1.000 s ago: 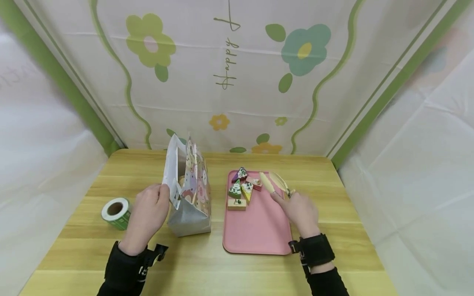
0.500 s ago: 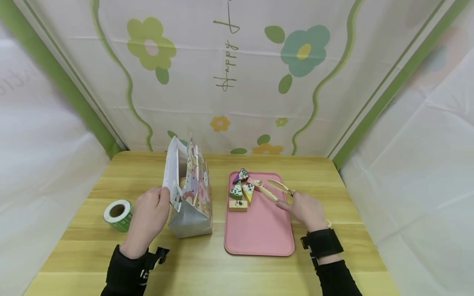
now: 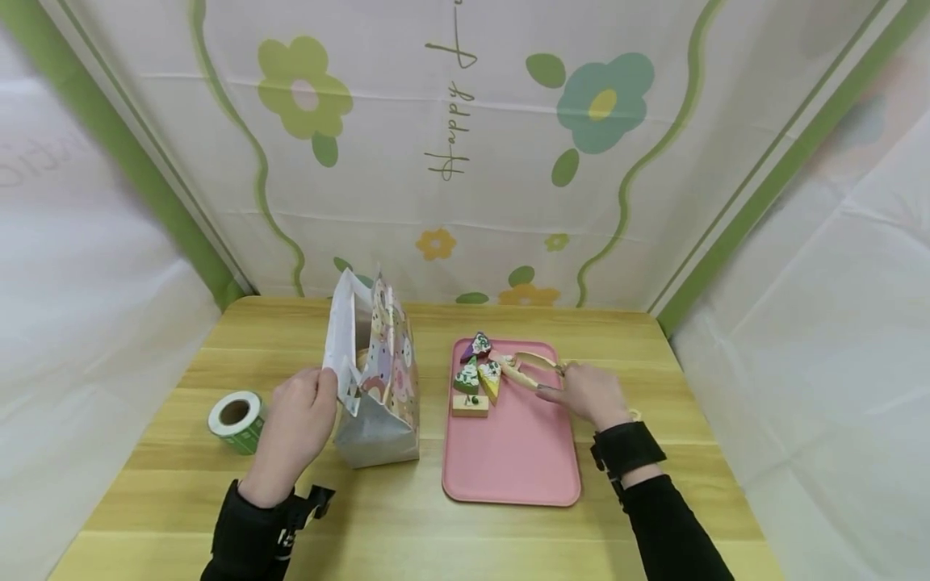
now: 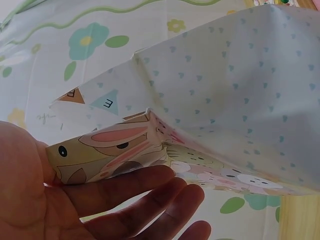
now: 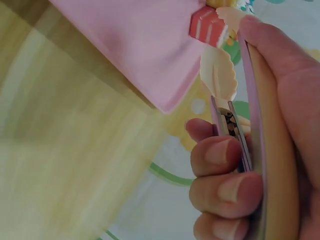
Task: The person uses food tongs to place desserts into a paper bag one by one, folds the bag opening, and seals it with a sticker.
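My left hand (image 3: 298, 415) pinches the near side of the open top of a paper bag (image 3: 378, 432) printed with cartoon animals. Thumb and fingers are on the bag's edge in the left wrist view. Something tan shows inside the bag. My right hand (image 3: 590, 394) grips a pair of tongs (image 3: 519, 377), cream-tipped with spread arms, over the pink tray (image 3: 508, 468). The tips are right at a pink toy cake slice (image 5: 207, 26). Beside it on the tray lie a yellow slice (image 3: 491, 381), a green slice (image 3: 467, 378), a purple slice (image 3: 477, 345) and a cream rectangular cake (image 3: 470, 406).
A roll of green-and-white labels (image 3: 238, 421) stands on the wooden table (image 3: 407, 524), left of my left hand. A flower-printed cloth (image 3: 465, 202) hangs behind the table, and white cloth walls (image 3: 821, 363) close in both sides.
My right hand has brought the tongs down and left, so their tips now reach the pink cake slice. My left hand keeps its hold on the bag.
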A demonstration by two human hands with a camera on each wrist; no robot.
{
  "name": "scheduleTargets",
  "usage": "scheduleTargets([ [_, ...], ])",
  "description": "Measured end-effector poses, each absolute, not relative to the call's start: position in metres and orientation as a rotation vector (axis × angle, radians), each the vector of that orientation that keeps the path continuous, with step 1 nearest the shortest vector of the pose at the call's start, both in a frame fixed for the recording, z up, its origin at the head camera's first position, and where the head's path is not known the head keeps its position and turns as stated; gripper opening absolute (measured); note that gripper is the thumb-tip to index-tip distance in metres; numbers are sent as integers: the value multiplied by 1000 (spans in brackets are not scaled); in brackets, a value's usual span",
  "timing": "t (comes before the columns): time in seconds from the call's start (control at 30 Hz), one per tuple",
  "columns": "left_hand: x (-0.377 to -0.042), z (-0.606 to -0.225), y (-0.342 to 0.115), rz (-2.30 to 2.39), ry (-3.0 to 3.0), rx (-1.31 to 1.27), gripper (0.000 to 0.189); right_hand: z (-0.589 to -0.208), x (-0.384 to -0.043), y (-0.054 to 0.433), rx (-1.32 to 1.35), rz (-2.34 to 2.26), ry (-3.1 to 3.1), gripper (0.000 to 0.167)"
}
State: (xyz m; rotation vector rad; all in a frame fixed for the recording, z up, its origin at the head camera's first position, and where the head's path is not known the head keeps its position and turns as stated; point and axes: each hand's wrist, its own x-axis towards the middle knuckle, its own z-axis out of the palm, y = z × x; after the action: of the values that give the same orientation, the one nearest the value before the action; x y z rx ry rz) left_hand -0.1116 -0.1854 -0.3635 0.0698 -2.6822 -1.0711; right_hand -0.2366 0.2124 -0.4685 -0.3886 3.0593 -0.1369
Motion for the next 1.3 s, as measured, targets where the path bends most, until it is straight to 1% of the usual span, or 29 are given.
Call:
scheduleTargets([
  [0.2, -112, -364, -185, -1075, -2672, 60, 47, -478, -234, 217, -312, -246, 3001, 63],
  [0.33, -113, -365, -185, -1079, -2672, 59, 47, -485, -235, 218, -272, -236, 2978, 60],
  [0.53, -114, -365, -184, -1079, -2684, 56, 47, -492, -237, 214, -273, -221, 3011, 60],
  [0.7, -114, -365, -184, -1076, -2700, 70, 47, -497, -233, 211, -262, -226, 3065, 56],
  [0.9, -115, -366, -184, -1077, -2705, 64, 47, -506, -218, 210, -247, -266, 3136, 58],
  [1.3, -117, -363, -181, -1101, -2704, 43, 47, -509, -176, 213, 115, -542, 3069, 58],
])
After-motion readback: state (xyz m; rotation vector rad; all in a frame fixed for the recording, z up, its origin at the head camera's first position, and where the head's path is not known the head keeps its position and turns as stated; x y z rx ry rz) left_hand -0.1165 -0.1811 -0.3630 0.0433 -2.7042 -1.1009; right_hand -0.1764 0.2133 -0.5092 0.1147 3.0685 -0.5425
